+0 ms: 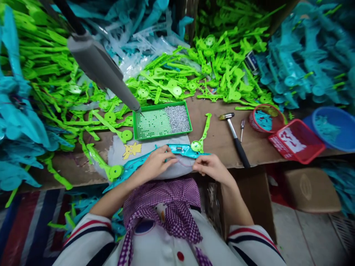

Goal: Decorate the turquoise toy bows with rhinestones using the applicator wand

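Note:
A long teal plastic shell [185,149] lies across the grey cloth [116,151] in front of me, with a small dark part set in its middle. My left hand [158,161] is closed over the shell near its middle, thumb and fingers curled. From there a thin pinkish wire [185,163] runs toward my right hand [211,167], whose fingers are pinched together around its end by the shell's right end. A lime-green arm piece with a round disc [197,145] rests against the shell. Another green arm piece [115,172] lies over the shell's left part.
A grey power screwdriver [102,62] hangs above a green tray [135,127] of small screws. Right of it lie a hammer [237,142], a small screwdriver [242,129], a red basket [252,122], a red bin [307,157] and a blue basin [344,142]. Green pieces [166,85] heap up behind.

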